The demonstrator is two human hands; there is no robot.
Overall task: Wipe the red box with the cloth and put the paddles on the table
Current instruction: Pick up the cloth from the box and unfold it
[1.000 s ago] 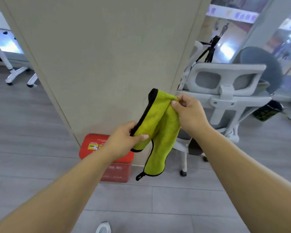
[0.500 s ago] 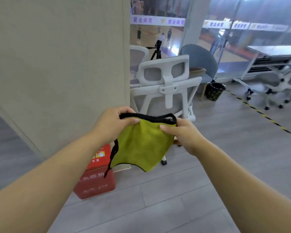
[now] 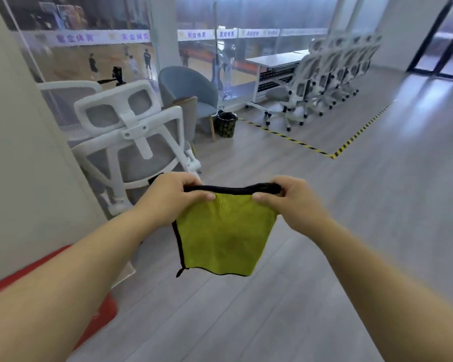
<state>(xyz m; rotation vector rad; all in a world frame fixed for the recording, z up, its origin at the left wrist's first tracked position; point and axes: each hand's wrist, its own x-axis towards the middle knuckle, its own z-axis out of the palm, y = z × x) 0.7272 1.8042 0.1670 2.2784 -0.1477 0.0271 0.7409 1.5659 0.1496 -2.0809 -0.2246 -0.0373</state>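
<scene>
A yellow-green cloth (image 3: pixel 222 231) with black edging hangs folded in front of me. My left hand (image 3: pixel 171 198) pinches its top edge on the left, and my right hand (image 3: pixel 289 201) pinches the top edge on the right, so the cloth is stretched between them. The red box (image 3: pixel 104 310) stands on the floor at the lower left, mostly hidden behind my left forearm. No paddles are in view.
A beige pillar (image 3: pixel 19 165) rises on the left. A white mesh office chair (image 3: pixel 131 142) stands just beyond my hands, a grey armchair (image 3: pixel 191 92) and a dark bin (image 3: pixel 226 124) behind it. A white table (image 3: pixel 275 60) and a row of chairs stand far right, behind yellow-black floor tape (image 3: pixel 311 150).
My view has swung right, away from the pillar and the red box. Both hands have moved to the cloth's top edge and spread it out flat between them.
</scene>
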